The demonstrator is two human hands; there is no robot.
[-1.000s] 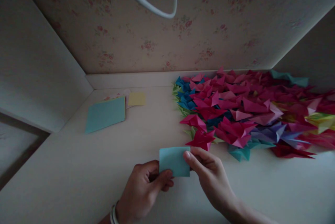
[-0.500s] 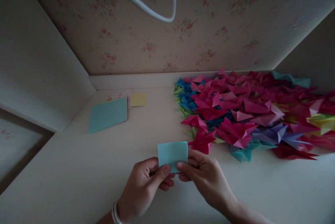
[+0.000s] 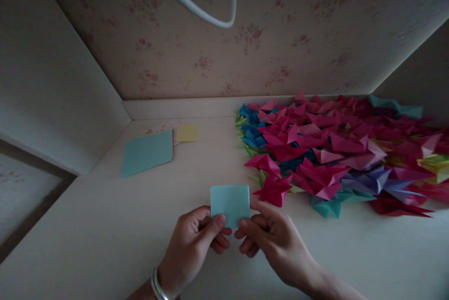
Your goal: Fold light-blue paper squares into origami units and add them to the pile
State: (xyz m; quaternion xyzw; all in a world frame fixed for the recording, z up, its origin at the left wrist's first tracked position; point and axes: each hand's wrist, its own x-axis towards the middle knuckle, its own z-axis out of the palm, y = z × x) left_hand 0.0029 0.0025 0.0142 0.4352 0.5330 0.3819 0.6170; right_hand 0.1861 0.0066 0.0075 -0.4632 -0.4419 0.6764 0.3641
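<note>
A small light-blue piece of folded paper [image 3: 229, 204] is held up between my two hands, above the white tabletop. My left hand [image 3: 196, 239] pinches its lower left corner, thumb on the front and fingers behind. At the lower right corner, my right hand [image 3: 271, 237] grips it the same way, its index finger along the right edge. Just beyond my right hand lies a large pile of folded paper cranes [image 3: 315, 150], mostly pink, with blue, green, purple and yellow ones among them.
Toward the back left lies a stack of light-blue paper sheets [image 3: 149, 151]. A small yellow paper square [image 3: 187, 132] sits beside it. A white cable [image 3: 196, 10] hangs across the top, before the floral back panel [image 3: 196, 66]. White side panels [image 3: 63, 80] bound the left.
The light-blue paper has risen slightly in the picture. The fingers of my right hand have spread a little beneath it. My left hand keeps its pinch.
</note>
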